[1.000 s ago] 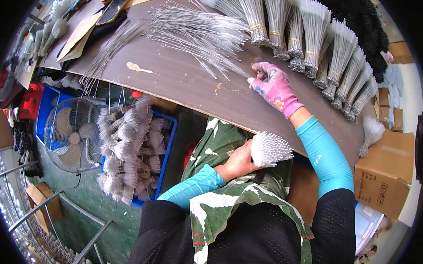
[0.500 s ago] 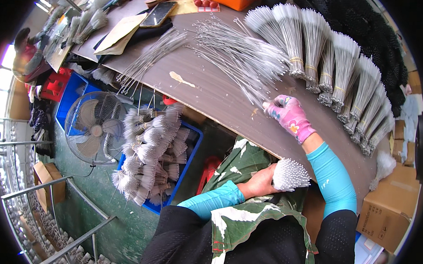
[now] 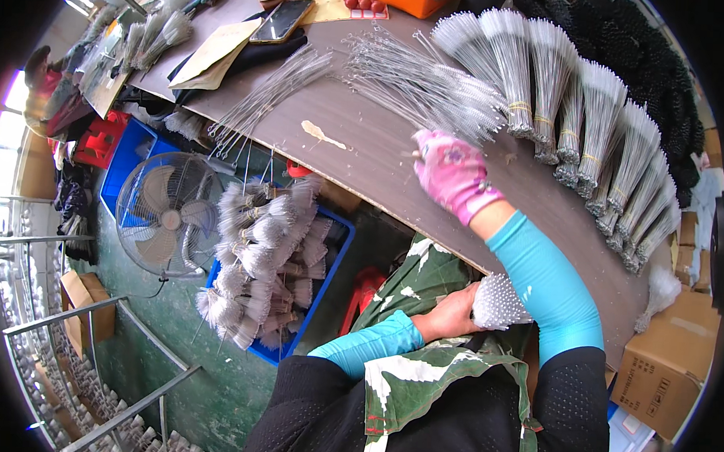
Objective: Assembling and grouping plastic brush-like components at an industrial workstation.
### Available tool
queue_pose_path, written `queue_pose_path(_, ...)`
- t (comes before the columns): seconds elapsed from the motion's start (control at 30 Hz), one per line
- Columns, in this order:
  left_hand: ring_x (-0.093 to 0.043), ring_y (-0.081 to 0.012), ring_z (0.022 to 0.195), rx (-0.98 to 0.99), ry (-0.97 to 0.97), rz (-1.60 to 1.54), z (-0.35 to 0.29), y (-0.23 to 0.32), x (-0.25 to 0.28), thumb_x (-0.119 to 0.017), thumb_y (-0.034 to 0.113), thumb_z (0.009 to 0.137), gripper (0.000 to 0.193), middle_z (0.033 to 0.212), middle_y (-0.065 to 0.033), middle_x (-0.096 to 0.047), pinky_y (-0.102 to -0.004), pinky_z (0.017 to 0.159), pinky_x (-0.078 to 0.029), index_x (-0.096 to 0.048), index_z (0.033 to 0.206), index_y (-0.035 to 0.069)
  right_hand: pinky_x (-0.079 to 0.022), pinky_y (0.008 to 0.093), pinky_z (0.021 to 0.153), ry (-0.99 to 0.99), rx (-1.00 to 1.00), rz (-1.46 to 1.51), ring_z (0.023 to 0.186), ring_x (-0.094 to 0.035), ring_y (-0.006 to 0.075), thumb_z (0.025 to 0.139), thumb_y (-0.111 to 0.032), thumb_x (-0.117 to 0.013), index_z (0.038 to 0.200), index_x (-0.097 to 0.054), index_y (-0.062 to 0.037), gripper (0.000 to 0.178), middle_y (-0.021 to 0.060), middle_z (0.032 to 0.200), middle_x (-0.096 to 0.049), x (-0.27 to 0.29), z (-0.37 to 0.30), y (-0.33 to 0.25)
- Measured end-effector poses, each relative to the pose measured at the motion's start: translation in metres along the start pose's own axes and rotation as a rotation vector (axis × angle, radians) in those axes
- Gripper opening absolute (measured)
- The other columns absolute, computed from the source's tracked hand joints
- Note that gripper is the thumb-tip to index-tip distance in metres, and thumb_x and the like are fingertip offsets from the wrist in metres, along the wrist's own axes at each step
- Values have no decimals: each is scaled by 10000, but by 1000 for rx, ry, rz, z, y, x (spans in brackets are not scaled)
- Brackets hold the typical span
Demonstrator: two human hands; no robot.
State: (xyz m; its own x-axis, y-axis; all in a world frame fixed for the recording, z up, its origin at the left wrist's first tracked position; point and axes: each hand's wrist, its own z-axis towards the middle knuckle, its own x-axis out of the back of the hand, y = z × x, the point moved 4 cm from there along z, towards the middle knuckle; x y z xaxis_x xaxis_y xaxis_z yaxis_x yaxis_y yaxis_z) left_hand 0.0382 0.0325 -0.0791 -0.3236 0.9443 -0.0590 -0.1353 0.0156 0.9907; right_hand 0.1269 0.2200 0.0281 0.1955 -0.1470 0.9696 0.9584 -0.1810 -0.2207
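Toward nine o'clock, the right hand (image 3: pixel 451 180) has been swung across the table (image 3: pixel 531 192) since the earlier frame, while the left hand (image 3: pixel 455 313) has been kept about where it was. Beside the camouflage apron (image 3: pixel 436 388), a bundle (image 3: pixel 501 302) of brushes is gripped by the bare left hand, which is closed on its side, below the table's near edge. Its end turned to three o'clock is seen as a rounded white mass, closely dotted with bright tips. At eleven o'clock from it, the right hand, covered by a pink flowered glove (image 3: pixel 461 186), is held over the table with fingers bent; whether anything is pinched there cannot be told, as the fingertips are blurred. At nine o'clock from the bundle, more brushes (image 3: pixel 253 254) are heaped over a blue crate (image 3: pixel 350 233), with a fan (image 3: pixel 169 219) set just beyond. Between eleven and twelve o'clock from the glove, loose brushes (image 3: pixel 423 81) are spread in a pile, thin and silvery, their looped wire ends pointed toward ten. From one to past three, tied bundles (image 3: pixel 595 122) are ranged in a curved row, bound by yellow bands (image 3: pixel 592 159), pale bristles fanned outward. Behind them, toward two, a dark heap (image 3: pixel 623 68) is seen.
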Motion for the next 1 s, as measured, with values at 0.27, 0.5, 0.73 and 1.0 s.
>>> queue_pose_path(0.27,-466,-311,1211,2,-22,-33,1,4,-4,-759,234,721,660,1299,-169,-481,-382,1013,-369,-464,1281,50,-486,432,803,-173,-177,-37,917,-613,343,806,-287,-613,1019,-624,-101,283,163,969,-645,1,21,26)
queue_pose_path(0.5,-610,-286,1005,34,50,35,5,10,7,-744,165,685,431,1053,-141,-637,-354,862,-476,-610,1079,52,-498,370,741,115,93,141,814,-632,291,835,-316,-606,1026,-645,-149,257,115,875,-659,44,-4,29)
queue_pose_path(0.73,-616,-277,980,-55,51,300,2,-5,1,-697,131,729,331,1023,-116,-651,-361,854,-475,-635,1047,63,-493,260,697,-112,-257,820,768,-593,93,842,-224,-633,1046,-622,-36,277,43,840,-642,79,-163,109)
queue_pose_path(1.0,-522,-249,1118,-95,-40,533,5,-14,-5,-640,172,830,371,1192,-81,-578,-374,989,-360,-574,1189,108,-333,317,1017,26,-500,1159,1176,-463,190,663,-59,-779,1288,-440,-1,713,93,1258,-499,51,-293,73)
